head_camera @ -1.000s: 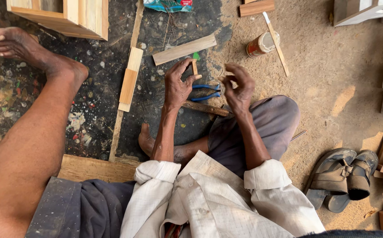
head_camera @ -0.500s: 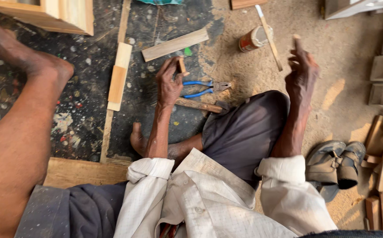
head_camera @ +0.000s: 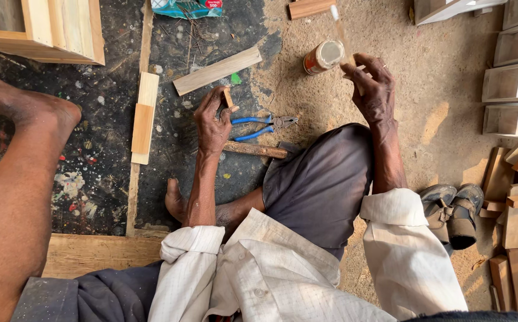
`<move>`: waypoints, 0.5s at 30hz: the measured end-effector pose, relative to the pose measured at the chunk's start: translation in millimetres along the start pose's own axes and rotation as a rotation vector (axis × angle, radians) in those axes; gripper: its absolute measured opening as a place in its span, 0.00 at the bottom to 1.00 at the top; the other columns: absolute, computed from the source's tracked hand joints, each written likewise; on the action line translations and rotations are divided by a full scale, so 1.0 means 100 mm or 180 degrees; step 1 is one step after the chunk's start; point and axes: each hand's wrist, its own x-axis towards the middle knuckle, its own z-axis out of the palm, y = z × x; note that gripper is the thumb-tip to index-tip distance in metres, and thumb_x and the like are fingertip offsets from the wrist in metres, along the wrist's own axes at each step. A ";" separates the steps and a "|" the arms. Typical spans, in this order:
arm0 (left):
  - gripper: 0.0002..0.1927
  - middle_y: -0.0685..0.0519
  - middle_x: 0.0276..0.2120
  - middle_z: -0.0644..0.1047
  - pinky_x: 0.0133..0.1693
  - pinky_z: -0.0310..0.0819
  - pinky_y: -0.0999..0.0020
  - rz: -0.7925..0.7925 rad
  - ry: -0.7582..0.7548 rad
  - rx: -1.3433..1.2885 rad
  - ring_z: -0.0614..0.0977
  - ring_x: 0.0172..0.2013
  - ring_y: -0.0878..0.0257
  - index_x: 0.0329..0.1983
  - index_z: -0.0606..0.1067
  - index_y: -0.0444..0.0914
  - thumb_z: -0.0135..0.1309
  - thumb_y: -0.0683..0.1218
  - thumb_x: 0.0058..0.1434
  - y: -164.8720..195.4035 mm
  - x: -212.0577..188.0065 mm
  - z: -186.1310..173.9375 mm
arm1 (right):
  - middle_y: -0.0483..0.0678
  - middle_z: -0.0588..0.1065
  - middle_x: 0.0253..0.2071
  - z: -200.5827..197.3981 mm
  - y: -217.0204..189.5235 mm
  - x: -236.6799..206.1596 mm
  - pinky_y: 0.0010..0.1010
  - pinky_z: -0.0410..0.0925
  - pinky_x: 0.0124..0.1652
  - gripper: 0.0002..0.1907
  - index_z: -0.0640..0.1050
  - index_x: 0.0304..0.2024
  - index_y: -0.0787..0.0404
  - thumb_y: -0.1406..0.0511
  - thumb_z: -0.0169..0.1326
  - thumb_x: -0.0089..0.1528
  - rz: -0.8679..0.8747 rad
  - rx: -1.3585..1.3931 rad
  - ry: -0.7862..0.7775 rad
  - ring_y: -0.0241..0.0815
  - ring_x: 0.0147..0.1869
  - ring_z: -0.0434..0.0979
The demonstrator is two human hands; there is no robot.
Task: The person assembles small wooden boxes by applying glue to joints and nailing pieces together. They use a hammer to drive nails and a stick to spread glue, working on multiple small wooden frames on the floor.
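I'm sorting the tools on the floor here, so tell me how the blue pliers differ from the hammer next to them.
The pliers have bright blue handles and a bare metal nose; the hammer has a plain brown wooden handle. The pliers lie open, handles spread apart, while the hammer is one straight piece. The pliers show whole; the hammer's head is partly hidden at the trouser edge. Both lie flat on the floor, just right of the left hand.

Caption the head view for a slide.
Seated on the floor, left hand holds a small wood block, right hand lifts a thin stick.
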 end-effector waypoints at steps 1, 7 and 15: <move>0.25 0.40 0.59 0.77 0.54 0.79 0.59 -0.0035 -0.0008 -0.0044 0.81 0.58 0.47 0.62 0.75 0.36 0.61 0.32 0.61 0.01 0.00 0.00 | 0.53 0.81 0.55 -0.01 -0.02 0.03 0.34 0.81 0.46 0.17 0.83 0.55 0.49 0.73 0.63 0.68 -0.0049 0.0130 0.0186 0.46 0.53 0.83; 0.27 0.41 0.58 0.77 0.53 0.80 0.61 0.0032 0.0016 -0.0072 0.82 0.57 0.49 0.62 0.75 0.37 0.61 0.31 0.59 0.07 0.00 -0.02 | 0.56 0.82 0.45 -0.30 -0.35 0.04 0.33 0.80 0.44 0.10 0.82 0.54 0.67 0.68 0.60 0.71 0.0404 0.1344 0.1031 0.45 0.44 0.85; 0.28 0.42 0.58 0.77 0.53 0.80 0.61 0.0114 0.0035 -0.0023 0.82 0.57 0.48 0.63 0.74 0.37 0.60 0.30 0.58 0.09 -0.01 -0.03 | 0.52 0.81 0.32 -0.58 -0.61 0.04 0.26 0.73 0.29 0.06 0.82 0.41 0.68 0.69 0.64 0.72 0.0497 0.0885 0.1015 0.39 0.32 0.84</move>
